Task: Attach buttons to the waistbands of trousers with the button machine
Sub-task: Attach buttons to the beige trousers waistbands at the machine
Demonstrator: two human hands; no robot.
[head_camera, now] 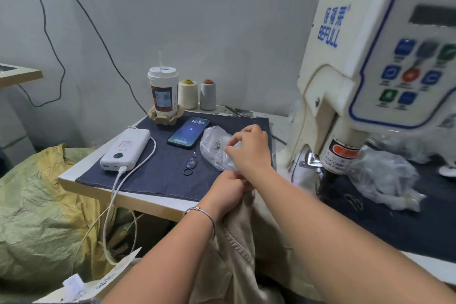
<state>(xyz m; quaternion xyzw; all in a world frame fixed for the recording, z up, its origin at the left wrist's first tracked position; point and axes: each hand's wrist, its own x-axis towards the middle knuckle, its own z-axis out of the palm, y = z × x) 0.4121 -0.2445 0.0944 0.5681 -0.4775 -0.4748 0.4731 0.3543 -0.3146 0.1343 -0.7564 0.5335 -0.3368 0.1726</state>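
Beige trousers [240,249] hang from the table edge toward me. My left hand [227,192], a bracelet on its wrist, grips their top edge in a fist. My right hand [249,148] reaches over a clear plastic bag of metal buttons [214,145] on the dark denim mat [162,168]; its fingertips are curled at the bag's opening, and whether they pinch a button is blurred. The cream button machine [365,76] stands at the right, its head [341,155] over the denim-covered bed.
On the mat lie a phone [188,132], a white power bank [125,149] with its cable, and a key fob [190,165]. A cup [163,92] and two thread cones [197,94] stand behind. Crumpled plastic [385,177] sits right of the machine head. A green sack [37,205] fills the left.
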